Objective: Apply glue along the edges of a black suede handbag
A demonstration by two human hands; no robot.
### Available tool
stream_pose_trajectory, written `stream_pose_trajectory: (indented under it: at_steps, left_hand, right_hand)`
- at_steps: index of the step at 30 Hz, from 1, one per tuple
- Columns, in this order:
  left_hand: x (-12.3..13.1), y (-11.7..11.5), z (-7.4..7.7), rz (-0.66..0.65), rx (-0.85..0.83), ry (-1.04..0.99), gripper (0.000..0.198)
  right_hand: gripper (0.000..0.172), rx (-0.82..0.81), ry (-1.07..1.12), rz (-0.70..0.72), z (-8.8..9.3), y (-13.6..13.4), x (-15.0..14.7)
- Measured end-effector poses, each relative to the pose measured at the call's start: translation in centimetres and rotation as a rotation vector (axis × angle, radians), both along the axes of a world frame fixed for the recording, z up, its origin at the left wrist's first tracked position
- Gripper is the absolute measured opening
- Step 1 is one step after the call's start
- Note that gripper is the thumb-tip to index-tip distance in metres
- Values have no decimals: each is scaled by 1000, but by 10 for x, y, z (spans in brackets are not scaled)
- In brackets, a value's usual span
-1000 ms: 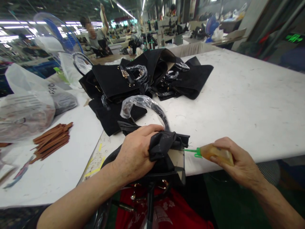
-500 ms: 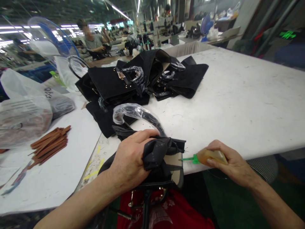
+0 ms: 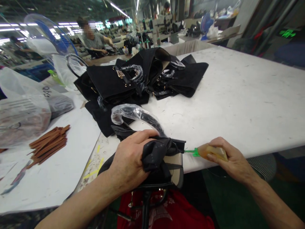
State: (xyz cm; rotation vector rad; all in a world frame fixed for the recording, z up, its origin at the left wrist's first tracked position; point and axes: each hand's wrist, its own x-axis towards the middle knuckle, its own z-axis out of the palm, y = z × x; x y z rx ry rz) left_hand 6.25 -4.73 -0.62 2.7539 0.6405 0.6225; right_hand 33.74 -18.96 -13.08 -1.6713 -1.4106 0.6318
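My left hand [image 3: 130, 157] is closed over the bunched black lining of a black handbag [image 3: 164, 159] that hangs over the near edge of the white table [image 3: 238, 95]. The bag's handle [image 3: 135, 114], wrapped in clear plastic, arches up behind my fingers. My right hand [image 3: 228, 157] grips a small amber squeeze bottle [image 3: 212, 152] with a green nozzle [image 3: 193, 152]. The nozzle tip touches the bag's upper right corner, beside a tan inner panel.
A heap of black handbags [image 3: 143, 78] lies mid-table. A bundle of brown leather strips [image 3: 47, 143] and clear plastic bags [image 3: 23, 108] sit on the left. A blue fan [image 3: 47, 35] stands behind them. A person works at a far table [image 3: 95, 38]. Red cloth [image 3: 166, 210] lies below the bag.
My right hand has shifted the bottle slightly left and up, bringing the nozzle tip onto the bag's corner. The left hand keeps its grip; the view drifted a little.
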Motion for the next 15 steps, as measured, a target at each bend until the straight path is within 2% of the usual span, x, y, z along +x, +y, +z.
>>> stream_pose_trajectory:
  at_steps: [4, 8, 12, 15]
  left_hand:
    - [0, -2, 2, 0, -20, 3, 16]
    - [1, -3, 4, -11, -39, -7, 17]
    - [1, -4, 4, -25, -55, -23, 16]
    - [0, -4, 2, -33, -64, -33, 16]
  right_hand:
    - [23, -110, 79, 130, 4, -6, -2]
    - [23, -15, 34, 45, 3, -8, -1]
    - [23, -54, 49, 125, 1, -10, 1]
    - [23, 22, 2, 70, -1, -10, 3]
